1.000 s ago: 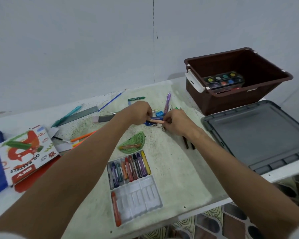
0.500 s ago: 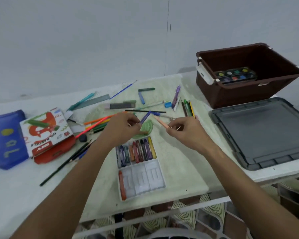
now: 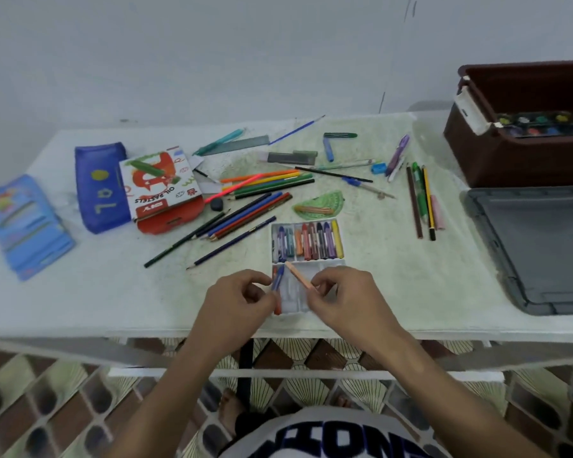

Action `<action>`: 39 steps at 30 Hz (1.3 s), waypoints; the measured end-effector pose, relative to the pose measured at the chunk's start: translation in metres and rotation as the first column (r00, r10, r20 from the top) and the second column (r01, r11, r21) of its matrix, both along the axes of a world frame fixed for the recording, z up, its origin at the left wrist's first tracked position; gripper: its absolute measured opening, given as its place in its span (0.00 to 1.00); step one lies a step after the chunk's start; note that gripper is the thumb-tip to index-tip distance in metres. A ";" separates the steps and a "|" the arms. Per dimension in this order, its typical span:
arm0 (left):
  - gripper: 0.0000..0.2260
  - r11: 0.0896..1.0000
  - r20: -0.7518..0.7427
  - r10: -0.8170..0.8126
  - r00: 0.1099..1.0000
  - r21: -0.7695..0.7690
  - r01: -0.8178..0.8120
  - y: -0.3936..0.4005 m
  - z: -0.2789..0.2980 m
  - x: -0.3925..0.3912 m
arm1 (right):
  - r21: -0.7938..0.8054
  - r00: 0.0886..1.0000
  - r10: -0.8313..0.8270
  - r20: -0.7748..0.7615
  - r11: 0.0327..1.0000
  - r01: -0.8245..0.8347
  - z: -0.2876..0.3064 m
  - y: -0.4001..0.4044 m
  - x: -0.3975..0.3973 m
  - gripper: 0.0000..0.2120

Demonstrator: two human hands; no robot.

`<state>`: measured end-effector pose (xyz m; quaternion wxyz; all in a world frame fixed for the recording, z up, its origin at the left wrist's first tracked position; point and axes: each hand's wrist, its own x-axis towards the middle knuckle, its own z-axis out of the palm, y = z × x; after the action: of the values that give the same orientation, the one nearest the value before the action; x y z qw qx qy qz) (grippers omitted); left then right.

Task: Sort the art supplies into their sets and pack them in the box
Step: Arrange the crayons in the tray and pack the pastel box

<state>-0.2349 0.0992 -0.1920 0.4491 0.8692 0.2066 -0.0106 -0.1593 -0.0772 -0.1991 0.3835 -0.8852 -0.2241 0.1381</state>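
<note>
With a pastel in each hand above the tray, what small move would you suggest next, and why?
Probably lower the blue pastel in the left hand into a free slot of the pastel tray: its near row looks mostly unfilled, and the right hand grips the peach pastel just above it.

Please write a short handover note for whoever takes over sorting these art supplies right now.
Left hand pinches a blue pastel; right hand pinches an orange pastel, both over the pastel tray.
Tray: upper row full, lower row has one red pastel at its left.
Done: paint set in the brown box.
Left: seat both pastels, gather the pencils, pens, protractor and the rest, pack all. Grey lid lies beside the box.
</note>
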 end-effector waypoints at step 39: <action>0.16 0.929 -0.064 -0.350 0.935 0.109 0.355 0.020 -0.008 0.023 | -0.101 0.960 0.279 -0.003 0.955 -0.278 -0.002 0.010 0.023 0.20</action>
<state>-0.2122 0.1192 -0.2003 0.3827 0.9169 0.0574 -0.0977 -0.1359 -0.0675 -0.2015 0.3141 -0.8638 -0.3414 0.1967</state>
